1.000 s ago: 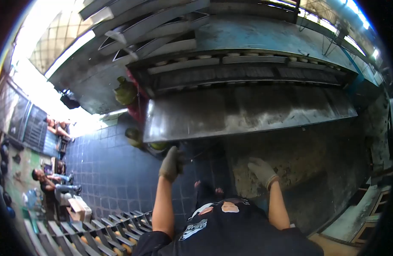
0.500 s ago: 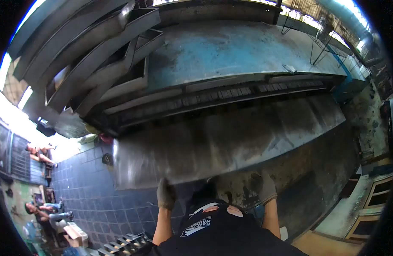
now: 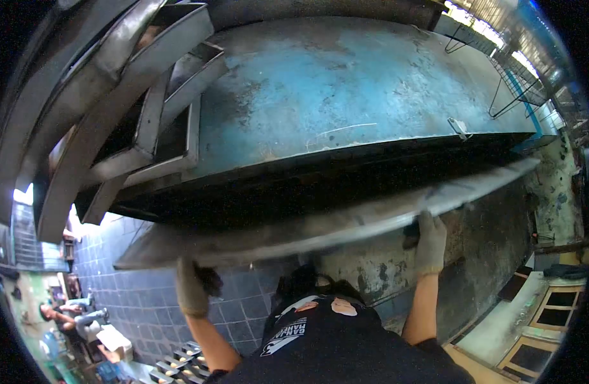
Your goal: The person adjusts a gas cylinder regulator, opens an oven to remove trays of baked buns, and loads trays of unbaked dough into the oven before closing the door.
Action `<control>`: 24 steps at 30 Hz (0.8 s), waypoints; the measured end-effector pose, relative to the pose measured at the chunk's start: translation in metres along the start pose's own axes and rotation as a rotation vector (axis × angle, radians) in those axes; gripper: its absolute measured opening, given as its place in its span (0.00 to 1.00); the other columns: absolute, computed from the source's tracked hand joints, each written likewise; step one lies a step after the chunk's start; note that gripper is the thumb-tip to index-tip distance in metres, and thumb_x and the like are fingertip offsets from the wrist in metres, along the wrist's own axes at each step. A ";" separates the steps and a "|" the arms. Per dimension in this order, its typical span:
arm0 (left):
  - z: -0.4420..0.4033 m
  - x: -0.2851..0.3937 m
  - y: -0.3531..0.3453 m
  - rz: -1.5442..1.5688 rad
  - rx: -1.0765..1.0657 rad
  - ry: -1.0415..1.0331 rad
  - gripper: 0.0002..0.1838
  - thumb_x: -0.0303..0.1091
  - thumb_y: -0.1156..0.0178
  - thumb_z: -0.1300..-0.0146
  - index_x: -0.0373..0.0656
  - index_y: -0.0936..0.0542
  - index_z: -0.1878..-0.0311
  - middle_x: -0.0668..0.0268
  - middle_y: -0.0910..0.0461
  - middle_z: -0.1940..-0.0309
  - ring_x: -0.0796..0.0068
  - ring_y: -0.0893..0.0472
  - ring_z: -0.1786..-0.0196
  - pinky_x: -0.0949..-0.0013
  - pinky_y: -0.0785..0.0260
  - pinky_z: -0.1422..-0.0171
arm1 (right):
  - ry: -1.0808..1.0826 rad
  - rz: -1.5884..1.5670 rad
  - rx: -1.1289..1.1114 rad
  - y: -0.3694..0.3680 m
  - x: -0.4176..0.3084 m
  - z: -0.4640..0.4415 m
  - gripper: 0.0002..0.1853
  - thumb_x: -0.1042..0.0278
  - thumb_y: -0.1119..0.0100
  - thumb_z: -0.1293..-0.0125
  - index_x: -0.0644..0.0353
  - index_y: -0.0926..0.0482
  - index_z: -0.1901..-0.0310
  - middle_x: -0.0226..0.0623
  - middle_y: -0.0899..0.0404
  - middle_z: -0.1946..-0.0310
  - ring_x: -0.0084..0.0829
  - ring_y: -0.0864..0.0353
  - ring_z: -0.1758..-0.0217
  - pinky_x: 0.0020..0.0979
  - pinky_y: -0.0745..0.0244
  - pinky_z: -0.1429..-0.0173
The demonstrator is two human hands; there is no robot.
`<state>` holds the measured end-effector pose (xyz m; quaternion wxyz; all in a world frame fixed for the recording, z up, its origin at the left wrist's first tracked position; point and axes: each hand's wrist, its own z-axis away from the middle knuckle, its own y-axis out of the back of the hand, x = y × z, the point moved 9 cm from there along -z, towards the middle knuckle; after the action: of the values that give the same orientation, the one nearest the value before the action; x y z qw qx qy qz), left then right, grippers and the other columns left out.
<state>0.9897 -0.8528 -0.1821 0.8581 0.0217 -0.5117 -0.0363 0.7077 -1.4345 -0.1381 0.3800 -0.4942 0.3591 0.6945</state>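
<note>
A long sheet-metal flap spans the dark front opening of a large blue metal housing. Its near edge is within reach of both my hands, which wear worn, light gloves. My left hand has its fingertips at the flap's near edge toward the left end, the fingers curled under it. Farther right, my right hand holds the same edge from below, fingers bent. The gloves' palm sides look dark. Parts of the fingers are hidden under the flap or blurred, and the opening's interior is too dark to make out.
Long metal trays are stacked at the upper left, jutting past the housing. A wire rack stands at its right end. Narrow tins lie below left on the dark tiled floor. A person sits at far left.
The flap has tilted, its near edge raised, so its face looks much narrower and the slotted strip behind is hidden. My hands have moved apart, the right one upward, and my view has shifted closer.
</note>
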 end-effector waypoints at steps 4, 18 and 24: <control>-0.039 0.088 -0.031 -0.095 -0.084 -0.100 0.33 0.67 0.47 0.04 0.42 0.16 0.42 0.59 0.12 0.60 0.67 0.15 0.66 0.61 0.21 0.62 | 0.212 0.363 0.053 -0.032 -0.076 -0.049 0.22 0.50 0.22 0.14 0.66 0.07 0.54 0.26 0.12 0.65 0.21 0.24 0.58 0.32 0.23 0.51; -0.094 0.142 -0.098 -0.064 -0.095 -0.349 0.46 0.80 0.46 0.11 0.39 0.07 0.39 0.57 0.05 0.58 0.64 0.10 0.67 0.58 0.18 0.64 | 0.543 0.222 0.025 0.060 -0.144 -0.195 0.29 0.78 0.43 0.15 0.59 0.19 0.16 0.31 0.11 0.37 0.20 0.14 0.57 0.29 0.15 0.52; -0.138 0.121 -0.085 -0.117 -0.089 -0.354 0.39 0.65 0.49 0.02 0.40 0.20 0.12 0.60 0.12 0.25 0.59 0.13 0.31 0.53 0.18 0.23 | 0.630 -0.057 0.212 0.034 -0.128 -0.162 0.30 0.75 0.41 0.18 0.59 0.20 0.16 0.39 0.11 0.33 0.31 0.07 0.54 0.35 0.08 0.45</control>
<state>1.1646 -0.9480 -0.1481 0.7514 0.0069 -0.6503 -0.1119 0.7733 -1.6132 -0.0526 0.3187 -0.6523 0.5153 0.4553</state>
